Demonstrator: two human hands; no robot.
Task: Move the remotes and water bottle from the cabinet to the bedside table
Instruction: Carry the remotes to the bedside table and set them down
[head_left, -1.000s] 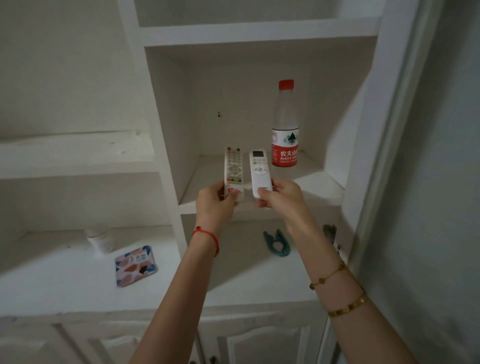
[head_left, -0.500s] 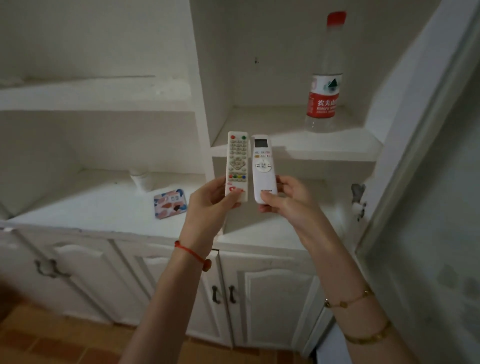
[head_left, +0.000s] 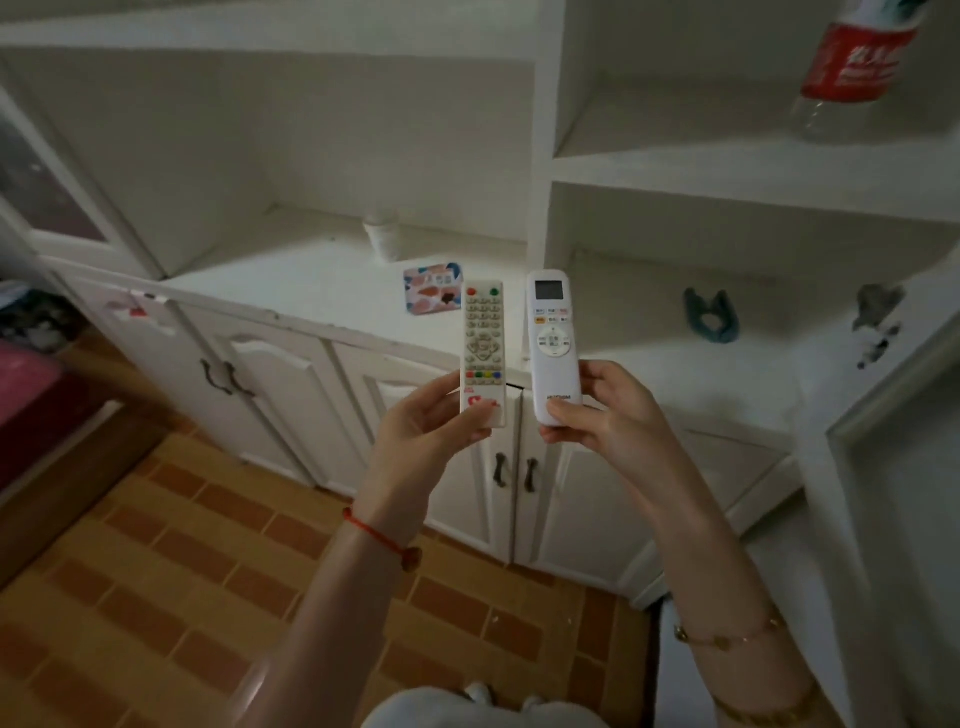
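My left hand grips the lower end of a white TV remote with coloured buttons, held upright in front of the cabinet. Beside it, my right hand pinches the bottom of a white air-conditioner remote with a small screen. Both remotes are off the shelf, in the air at chest height. The water bottle with a red label still stands on the upper right cabinet shelf, cut off by the top edge.
A patterned card and a small white cup sit on the cabinet counter. A teal clip lies in the lower right niche. White cabinet doors stand below, over an orange tiled floor. A dark red edge shows at far left.
Both hands have drawn the remotes away from the shelf and downward. The view has swung down and left, so the bottle now sits at the top right corner and the floor shows.
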